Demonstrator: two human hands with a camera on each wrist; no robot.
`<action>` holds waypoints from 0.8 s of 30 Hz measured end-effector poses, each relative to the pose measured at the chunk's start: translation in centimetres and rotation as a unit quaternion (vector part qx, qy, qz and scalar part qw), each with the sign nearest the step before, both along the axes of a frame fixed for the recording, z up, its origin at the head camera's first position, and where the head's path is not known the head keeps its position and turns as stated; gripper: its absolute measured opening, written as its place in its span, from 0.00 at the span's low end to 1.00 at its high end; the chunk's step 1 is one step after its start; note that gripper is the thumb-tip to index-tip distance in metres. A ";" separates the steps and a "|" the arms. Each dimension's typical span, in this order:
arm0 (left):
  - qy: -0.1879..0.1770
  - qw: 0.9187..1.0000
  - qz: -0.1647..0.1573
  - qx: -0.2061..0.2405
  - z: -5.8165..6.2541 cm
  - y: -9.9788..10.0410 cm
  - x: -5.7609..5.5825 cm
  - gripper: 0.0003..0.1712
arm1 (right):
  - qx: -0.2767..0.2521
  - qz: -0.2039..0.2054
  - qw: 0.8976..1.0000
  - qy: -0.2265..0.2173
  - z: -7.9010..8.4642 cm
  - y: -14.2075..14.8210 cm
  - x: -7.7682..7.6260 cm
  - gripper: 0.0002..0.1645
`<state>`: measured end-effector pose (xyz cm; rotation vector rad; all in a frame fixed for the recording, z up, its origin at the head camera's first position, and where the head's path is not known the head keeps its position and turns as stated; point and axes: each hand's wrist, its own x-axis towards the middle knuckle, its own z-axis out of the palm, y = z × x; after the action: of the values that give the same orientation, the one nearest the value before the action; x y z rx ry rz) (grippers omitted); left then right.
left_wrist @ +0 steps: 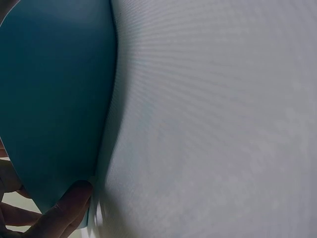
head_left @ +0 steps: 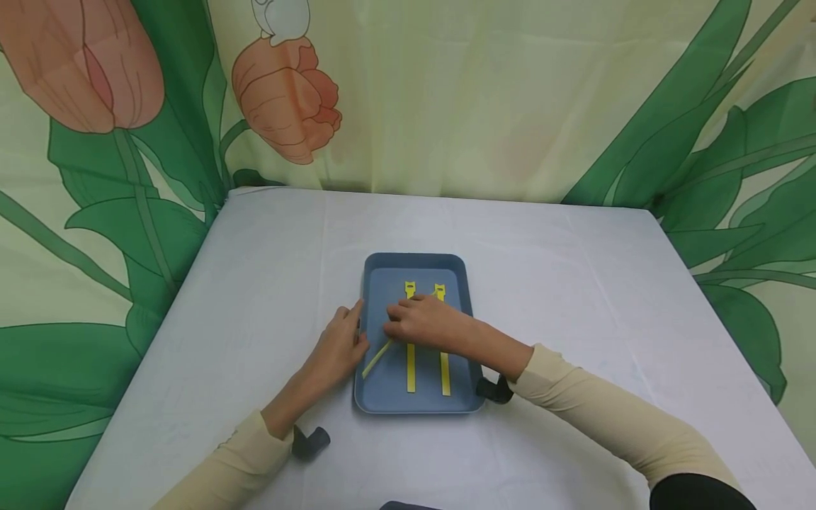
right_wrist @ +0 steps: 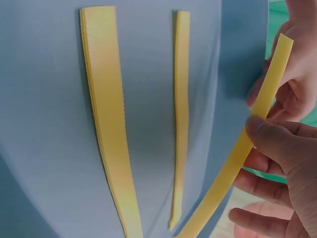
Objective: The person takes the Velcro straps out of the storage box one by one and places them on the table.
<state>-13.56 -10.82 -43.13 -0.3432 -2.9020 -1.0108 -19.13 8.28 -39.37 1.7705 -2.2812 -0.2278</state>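
A blue tray (head_left: 421, 405) lies on the table, and my left hand (head_left: 334, 350) holds its left rim. In the left wrist view one finger presses the tray's outer wall (left_wrist: 59, 99). Over the tray, my right hand (head_left: 433, 324) pinches a yellow strap (right_wrist: 225, 171) between thumb and fingers; its free end slants down toward the tray's left side. Two more yellow cable straps with slotted heads, a middle one (head_left: 411, 368) and a right one (head_left: 445, 374), lie lengthwise in the tray, partly hidden under my right hand and wrist.
White cloth covers the table (head_left: 561, 283). A dark wrist-camera piece (head_left: 311, 444) sits below my left wrist, another (head_left: 494, 389) by the tray's lower right corner. A dark object (head_left: 408, 506) shows at the bottom edge. Behind hangs a flower-print curtain (head_left: 446, 99).
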 end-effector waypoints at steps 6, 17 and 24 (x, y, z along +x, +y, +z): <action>-0.013 1.000 0.001 0.002 0.1 0.0 0.1 0.35 | -0.006 -0.014 0.999 -0.040 0.7 0.2 -0.1 0.04; -0.055 0.998 0.020 -0.010 0.4 0.3 0.1 0.34 | -0.057 -0.025 0.994 -0.087 1.5 0.8 -0.5 0.05; -0.052 0.999 0.015 0.002 0.4 0.2 0.2 0.37 | -0.076 -0.023 0.991 -0.112 1.6 1.2 -0.7 0.07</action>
<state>-13.35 -10.58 -42.76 -0.2526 -2.9863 -1.0596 -19.83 9.44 -37.74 1.7435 -2.4194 0.1412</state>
